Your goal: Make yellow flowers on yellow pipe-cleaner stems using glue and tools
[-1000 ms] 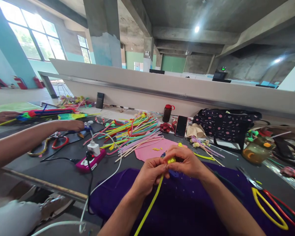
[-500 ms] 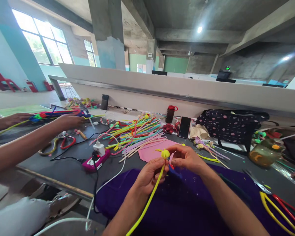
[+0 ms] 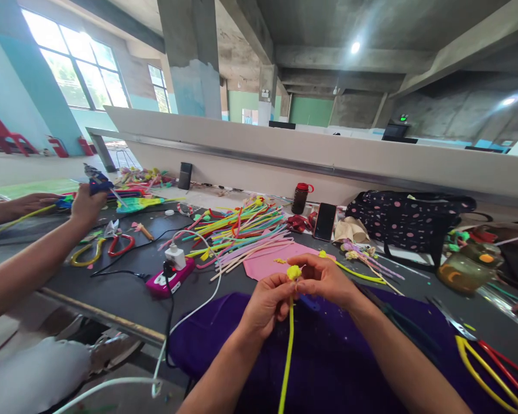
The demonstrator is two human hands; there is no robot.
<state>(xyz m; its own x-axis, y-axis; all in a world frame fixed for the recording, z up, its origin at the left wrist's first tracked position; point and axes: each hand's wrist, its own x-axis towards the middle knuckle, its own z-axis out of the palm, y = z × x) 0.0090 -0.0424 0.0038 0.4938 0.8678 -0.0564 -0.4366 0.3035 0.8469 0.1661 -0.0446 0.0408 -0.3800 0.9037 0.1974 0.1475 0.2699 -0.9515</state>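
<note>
Your left hand (image 3: 267, 302) pinches the yellow pipe cleaner (image 3: 288, 345) just under its curled ball (image 3: 293, 271) — the stem now hangs straight down over the purple cloth (image 3: 328, 356), not slanting left like before. Your right hand (image 3: 326, 279) has come closer, fingertips squeezing the ball. Beside you, another person's hand (image 3: 85, 204) has lifted a glue gun (image 3: 97, 183).

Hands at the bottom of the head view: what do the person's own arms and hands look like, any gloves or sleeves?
The left hand and right hand are bare: no gloves, and no ring shows. The left forearm and right forearm are bare too, with no sleeve, watch or bracelet in view down to the picture's lower edge.
</note>
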